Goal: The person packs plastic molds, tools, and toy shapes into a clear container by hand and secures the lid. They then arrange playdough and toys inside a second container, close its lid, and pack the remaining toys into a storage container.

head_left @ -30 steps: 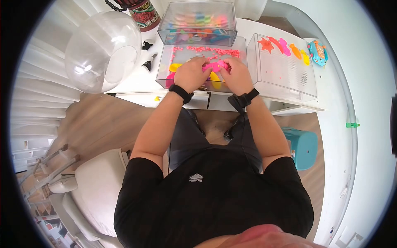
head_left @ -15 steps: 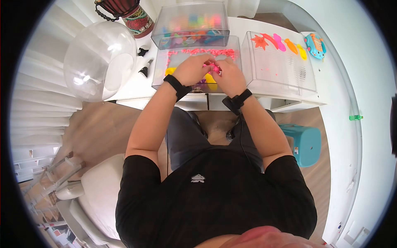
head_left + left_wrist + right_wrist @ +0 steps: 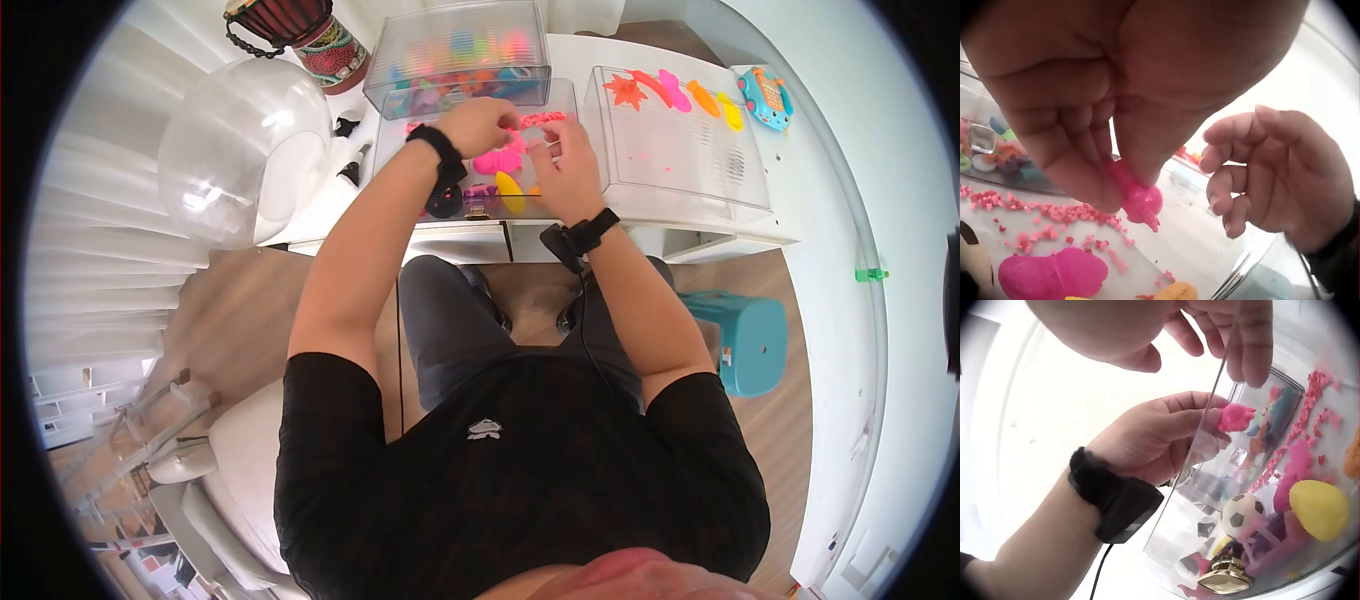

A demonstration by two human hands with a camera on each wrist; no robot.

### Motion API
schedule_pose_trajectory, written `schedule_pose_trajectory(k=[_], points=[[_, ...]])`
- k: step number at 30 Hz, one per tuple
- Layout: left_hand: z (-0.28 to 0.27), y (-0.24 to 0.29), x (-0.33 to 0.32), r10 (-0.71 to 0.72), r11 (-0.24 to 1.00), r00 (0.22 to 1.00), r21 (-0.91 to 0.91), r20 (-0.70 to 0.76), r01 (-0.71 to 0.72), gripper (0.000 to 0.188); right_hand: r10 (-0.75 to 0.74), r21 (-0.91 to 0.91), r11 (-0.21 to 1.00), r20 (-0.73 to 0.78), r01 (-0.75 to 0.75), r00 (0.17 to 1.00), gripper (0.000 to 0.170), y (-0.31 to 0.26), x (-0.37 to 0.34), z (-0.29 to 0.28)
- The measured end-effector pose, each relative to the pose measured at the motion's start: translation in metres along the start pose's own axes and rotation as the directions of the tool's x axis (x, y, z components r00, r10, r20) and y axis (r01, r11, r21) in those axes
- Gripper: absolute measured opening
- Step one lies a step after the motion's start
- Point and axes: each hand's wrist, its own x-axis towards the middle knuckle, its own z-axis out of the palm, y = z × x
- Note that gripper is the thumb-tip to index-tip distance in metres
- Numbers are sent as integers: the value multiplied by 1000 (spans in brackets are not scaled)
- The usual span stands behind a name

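My left hand (image 3: 478, 124) pinches a small glossy pink toy (image 3: 1141, 201) with a thin pointed tip, between thumb and fingers. It is held above a clear plastic drawer (image 3: 568, 98). Apart from it, on the right, my right hand (image 3: 566, 172) holds nothing, its fingers loosely bent over the drawer's side. Below, inside the drawer, are a magenta rounded toy (image 3: 1054, 274), a yellow toy (image 3: 1320, 510), a small soccer ball (image 3: 1242, 515), a purple piece (image 3: 480, 192) and a gold-coloured piece (image 3: 1225, 579). Many tiny pink bits (image 3: 1063, 214) lie in a band along the drawer's far part.
Behind stands a lidded clear box (image 3: 458, 52) of colourful toys. To the right, a clear case (image 3: 690, 185) bears a row of bright pieces and a leaf shape (image 3: 625, 92). A toy phone (image 3: 766, 100), a large transparent globe (image 3: 245, 150) and a drum (image 3: 325, 50) stand around.
Both hands were together on pink pieces over the drawer. They have now parted; the right hand's fingers have loosened, and the left has moved slightly farther away with the small pink toy.
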Motion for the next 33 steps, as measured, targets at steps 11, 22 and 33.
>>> schedule_pose_trajectory(k=[11, 22, 33], points=[[71, -8, 62, 33, 945, 935, 295, 352, -145, 27, -88, 4, 996, -73, 88, 993, 31, 19, 2, 2], [3, 18, -21, 171, 956, 982, 256, -79, -146, 26, 52, 185, 982, -36, -45, 998, 31, 13, 1, 1], [38, 21, -83, -149, 983, 919, 47, -364, 178, 23, -8, 61, 998, -7, 9, 1000, 33, 0, 1, -7]])
